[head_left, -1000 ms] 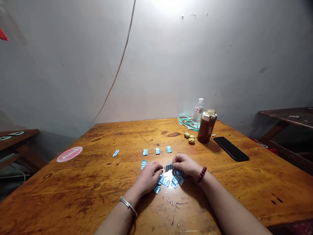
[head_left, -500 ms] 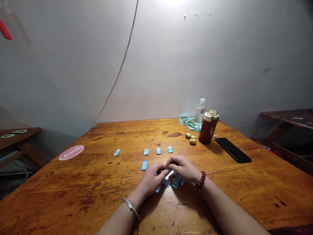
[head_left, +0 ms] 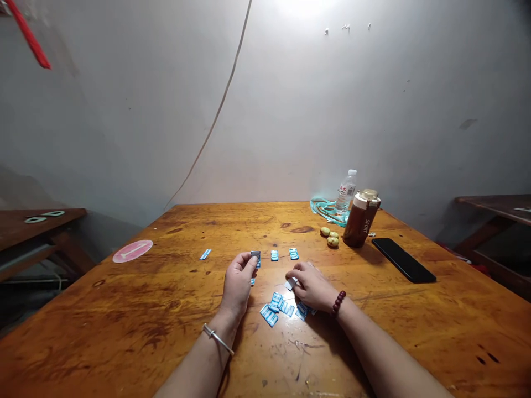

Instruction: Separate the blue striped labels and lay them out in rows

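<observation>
My left hand (head_left: 238,281) pinches a small blue-and-white card (head_left: 255,254) between thumb and fingers, near the row of small cards. Two more cards of that row, a middle one (head_left: 274,255) and a right one (head_left: 293,254), lie beyond my hands. Bent fingers of my right hand (head_left: 312,284) hold a whitish piece (head_left: 291,283), its plain side showing. Several blue-and-white cards (head_left: 269,315) lie loosely piled between and below the hands, some partly under my right hand. Another card (head_left: 205,254) lies apart at the left.
On the wooden table (head_left: 166,309) are a pink round sticker (head_left: 133,251), a black phone (head_left: 403,260), a brown bottle (head_left: 360,220), a clear plastic bottle (head_left: 345,193), teal ribbon (head_left: 326,210) and small yellowish round items (head_left: 332,241). Side tables stand left and right.
My hands have parted. The left moved forward and left with a card, and the right now has a whitish piece at its fingers. More of the pile shows. The camera view has shifted slightly.
</observation>
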